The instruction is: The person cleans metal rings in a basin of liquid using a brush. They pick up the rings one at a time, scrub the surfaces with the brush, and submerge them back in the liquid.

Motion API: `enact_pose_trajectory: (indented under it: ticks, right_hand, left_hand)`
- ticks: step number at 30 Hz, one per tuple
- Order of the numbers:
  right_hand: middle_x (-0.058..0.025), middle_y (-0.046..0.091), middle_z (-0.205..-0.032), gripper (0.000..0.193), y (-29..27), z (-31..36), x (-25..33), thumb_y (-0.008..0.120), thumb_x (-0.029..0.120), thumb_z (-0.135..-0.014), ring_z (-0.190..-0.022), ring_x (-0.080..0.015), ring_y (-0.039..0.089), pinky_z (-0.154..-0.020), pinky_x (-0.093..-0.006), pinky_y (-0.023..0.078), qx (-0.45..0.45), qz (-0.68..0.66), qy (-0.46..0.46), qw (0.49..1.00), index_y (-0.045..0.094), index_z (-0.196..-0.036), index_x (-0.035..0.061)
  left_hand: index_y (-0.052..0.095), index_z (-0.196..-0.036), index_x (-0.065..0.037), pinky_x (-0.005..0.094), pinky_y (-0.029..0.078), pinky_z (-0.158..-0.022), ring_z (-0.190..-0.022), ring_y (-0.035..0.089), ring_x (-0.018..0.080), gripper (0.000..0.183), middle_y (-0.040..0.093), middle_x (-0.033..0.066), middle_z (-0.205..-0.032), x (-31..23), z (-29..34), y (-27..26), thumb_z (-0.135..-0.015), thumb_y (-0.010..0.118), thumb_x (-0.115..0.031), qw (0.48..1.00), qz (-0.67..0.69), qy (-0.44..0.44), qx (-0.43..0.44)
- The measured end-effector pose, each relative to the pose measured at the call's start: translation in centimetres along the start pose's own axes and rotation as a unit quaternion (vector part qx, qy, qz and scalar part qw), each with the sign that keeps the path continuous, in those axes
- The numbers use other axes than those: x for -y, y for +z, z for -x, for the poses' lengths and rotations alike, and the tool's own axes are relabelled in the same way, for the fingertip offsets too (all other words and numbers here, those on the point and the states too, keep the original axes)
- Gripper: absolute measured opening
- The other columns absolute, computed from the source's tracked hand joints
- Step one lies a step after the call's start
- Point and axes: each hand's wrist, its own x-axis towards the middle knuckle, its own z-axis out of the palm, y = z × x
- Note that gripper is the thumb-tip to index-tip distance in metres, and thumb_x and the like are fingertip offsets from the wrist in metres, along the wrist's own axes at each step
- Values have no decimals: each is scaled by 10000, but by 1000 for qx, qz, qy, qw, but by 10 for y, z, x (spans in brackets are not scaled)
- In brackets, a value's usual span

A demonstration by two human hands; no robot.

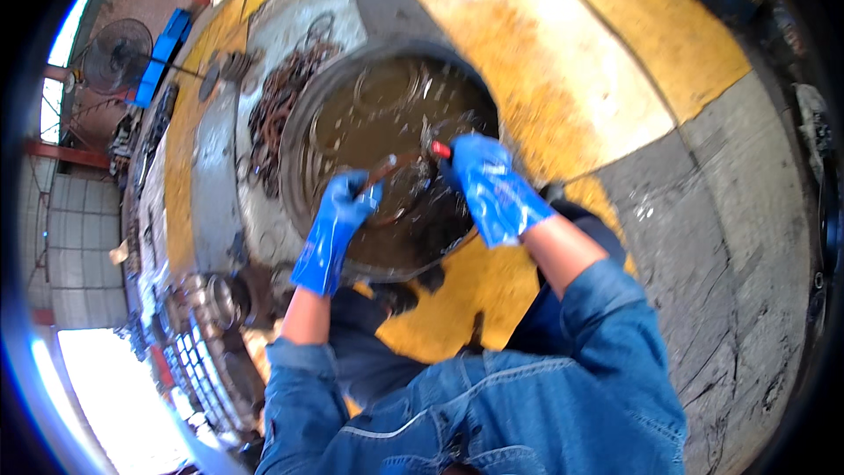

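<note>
Both my hands wear long blue rubber gloves and are over a round dark tub (pixel 301 198) of murky brown liquid. The fingers of my left hand (pixel 345 200) are closed on a thin curved brown metal piece (pixel 384 172) above the liquid's surface. It may be part of a ring; its full shape is not clear. My right hand (pixel 483 169) is closed around a tool with a red handle (pixel 440 149), whose red end shows beside the thumb. The tool's working end is hidden or lost in the splashing liquid. Pale rings show faintly in the tub's far part.
A heap of rusty chain-like metal parts (pixel 286 105) lies along the tub's left side. Yellow and grey floor plates (pixel 563 62) surround it. At the left stand a fan (pixel 117 56), a blue panel (pixel 162 57) and round metal parts (pixel 215 301). My knees flank the tub's near side.
</note>
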Motion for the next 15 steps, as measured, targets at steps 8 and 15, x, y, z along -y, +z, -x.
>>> enact_pose_trajectory:
  ticks: [8, 15]
  right_hand:
    - [-195, 722, -925, 349, -6, 20, 10, 676, 460, -897, -884, -420, 698, -762, -459, 568, -17, -104, -58, 993, 757, -912, 121]
    - [-168, 751, -999, 342, 43, 31, 57, 656, 426, -913, -917, -363, 729, -802, -427, 575, 126, -207, -126, 962, 766, -1050, 132]
  left_hand:
    - [771, -1059, -185, 485, 549, -998, -1262, 623, 369, 473, 698, 82, -1322, -48, -17, -17, -607, 792, -48, 845, -392, 363, 29]
    - [729, -1214, -105, 463, 550, -1002, -1229, 643, 366, 361, 693, 145, -1319, 28, -21, 15, -853, 715, -111, 958, 15, 139, -250]
